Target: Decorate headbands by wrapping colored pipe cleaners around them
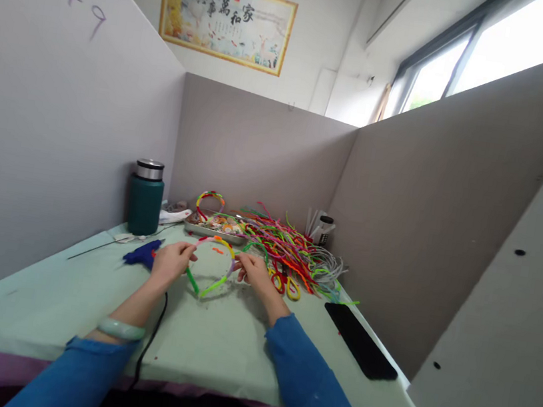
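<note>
Both my hands hold a headband (218, 244) wrapped in coloured pipe cleaners, its arch up over the pale green table (61, 298). My left hand (171, 263) pinches its left side, where a green end hangs down. My right hand (252, 273) pinches the right side, where a yellow-green end hangs. The two loose ends meet low between my hands. A blue glue gun (143, 253) lies just left of my left hand, its black cord running toward me.
A heap of coloured pipe cleaners (290, 250) and scissors lie right of my hands. Behind stand a tray (197, 228) with another wrapped headband (210, 199), a green flask (145, 198) and a black phone (360, 341). Grey partitions enclose three sides.
</note>
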Available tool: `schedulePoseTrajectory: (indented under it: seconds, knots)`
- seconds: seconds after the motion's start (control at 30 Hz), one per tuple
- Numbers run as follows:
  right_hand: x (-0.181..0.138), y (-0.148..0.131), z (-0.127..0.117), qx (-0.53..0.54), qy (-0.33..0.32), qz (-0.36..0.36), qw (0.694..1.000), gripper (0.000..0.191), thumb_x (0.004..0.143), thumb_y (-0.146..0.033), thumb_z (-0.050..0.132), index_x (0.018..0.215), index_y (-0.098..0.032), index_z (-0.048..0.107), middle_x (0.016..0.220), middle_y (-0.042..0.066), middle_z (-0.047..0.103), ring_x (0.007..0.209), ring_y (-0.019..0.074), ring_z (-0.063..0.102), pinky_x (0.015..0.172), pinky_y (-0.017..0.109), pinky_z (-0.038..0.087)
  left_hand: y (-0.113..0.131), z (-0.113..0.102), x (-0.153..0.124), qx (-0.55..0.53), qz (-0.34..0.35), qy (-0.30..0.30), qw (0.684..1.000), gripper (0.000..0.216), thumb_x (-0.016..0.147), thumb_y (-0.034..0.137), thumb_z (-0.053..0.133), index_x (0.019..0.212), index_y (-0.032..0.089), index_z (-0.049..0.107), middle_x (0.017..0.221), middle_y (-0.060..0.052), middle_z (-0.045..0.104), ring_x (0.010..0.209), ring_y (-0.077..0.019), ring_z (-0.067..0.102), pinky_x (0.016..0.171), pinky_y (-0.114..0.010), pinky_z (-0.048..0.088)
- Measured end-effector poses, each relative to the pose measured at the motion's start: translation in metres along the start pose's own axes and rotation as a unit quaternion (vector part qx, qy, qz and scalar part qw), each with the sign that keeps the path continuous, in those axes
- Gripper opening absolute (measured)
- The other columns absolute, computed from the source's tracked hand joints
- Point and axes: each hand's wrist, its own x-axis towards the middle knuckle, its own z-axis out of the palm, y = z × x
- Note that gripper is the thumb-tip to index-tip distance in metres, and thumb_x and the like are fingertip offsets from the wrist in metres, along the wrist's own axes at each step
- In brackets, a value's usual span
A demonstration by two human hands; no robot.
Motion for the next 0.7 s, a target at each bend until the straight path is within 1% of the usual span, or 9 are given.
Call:
schedulePoseTrajectory:
  seconds: [0.07,0.17,0.23,0.3,0.47,0.57,0.7]
  knots:
    - [-0.0021,-0.003,-0.0007,0.03,0.001,-0.006,1.0,0.033,0.078,-0.046,0.054,0.078,-0.015,0.063,0.07,0.003,0.064,0.046,0.0074,0.051,0.041,0.018,0.031,-0.0014,0.0019,0.0005,-0.082,-0.026,-0.009,0.996,0.036,0.074,0.048,0.05,0.082,0.016,0.066,0.08,-0.006,0.071,0.056,-0.0137,0.058,0.052,-0.024,0.045]
    - [-0.0044,-0.0058,-0.0022,0.067,-0.012,-0.001,0.998,0.027,0.072,-0.043,0.062,0.076,-0.016,0.063,0.063,0.001,0.06,0.049,0.008,0.051,0.04,0.017,0.03,-0.0015,0.0044,0.0,-0.206,-0.059,-0.031,0.976,0.045,0.064,0.054,0.061,0.083,0.013,0.066,0.079,-0.008,0.07,0.053,-0.0118,0.054,0.05,-0.024,0.046]
    - [-0.0049,-0.0061,-0.0023,0.095,-0.017,0.006,0.995,0.026,0.07,-0.041,0.065,0.076,-0.015,0.063,0.06,0.0,0.058,0.048,0.0076,0.048,0.039,0.017,0.029,0.0001,0.0047,-0.0016,-0.256,-0.074,-0.049,0.963,0.052,0.057,0.057,0.066,0.084,0.012,0.066,0.079,-0.009,0.07,0.051,-0.0103,0.051,0.049,-0.025,0.046]
    - [-0.0046,-0.0057,-0.0019,0.128,-0.02,0.017,0.991,0.025,0.068,-0.039,0.067,0.075,-0.015,0.063,0.059,-0.001,0.057,0.046,0.0068,0.046,0.039,0.017,0.028,0.0021,0.0041,-0.0036,-0.287,-0.084,-0.064,0.952,0.056,0.053,0.059,0.068,0.084,0.012,0.066,0.081,-0.01,0.069,0.051,-0.0097,0.05,0.049,-0.026,0.045]
    - [-0.0049,-0.0066,-0.0022,0.199,-0.029,0.068,0.977,0.022,0.064,-0.033,0.07,0.072,-0.015,0.06,0.056,-0.003,0.053,0.044,0.0062,0.043,0.038,0.018,0.025,0.0027,0.0024,-0.0053,-0.33,-0.099,-0.085,0.935,0.056,0.053,0.055,0.072,0.087,0.012,0.065,0.085,-0.01,0.069,0.049,-0.0074,0.048,0.051,-0.026,0.044]
    - [-0.0059,-0.0084,-0.0031,0.224,-0.035,0.09,0.97,0.025,0.061,-0.032,0.073,0.074,-0.015,0.06,0.059,-0.003,0.056,0.045,0.0063,0.044,0.038,0.018,0.024,-0.0008,0.0026,-0.0029,-0.359,-0.103,-0.104,0.922,0.053,0.053,0.05,0.075,0.087,0.011,0.064,0.085,-0.01,0.069,0.048,-0.0062,0.047,0.051,-0.025,0.043]
    - [-0.0059,-0.0097,-0.0048,0.262,-0.035,0.092,0.96,0.027,0.06,-0.032,0.074,0.078,-0.016,0.061,0.062,-0.002,0.058,0.047,0.0068,0.046,0.04,0.018,0.026,-0.0032,0.0018,-0.0007,-0.406,-0.086,-0.131,0.9,0.045,0.056,0.044,0.076,0.086,0.012,0.065,0.084,-0.009,0.068,0.053,-0.0072,0.051,0.051,-0.022,0.04]
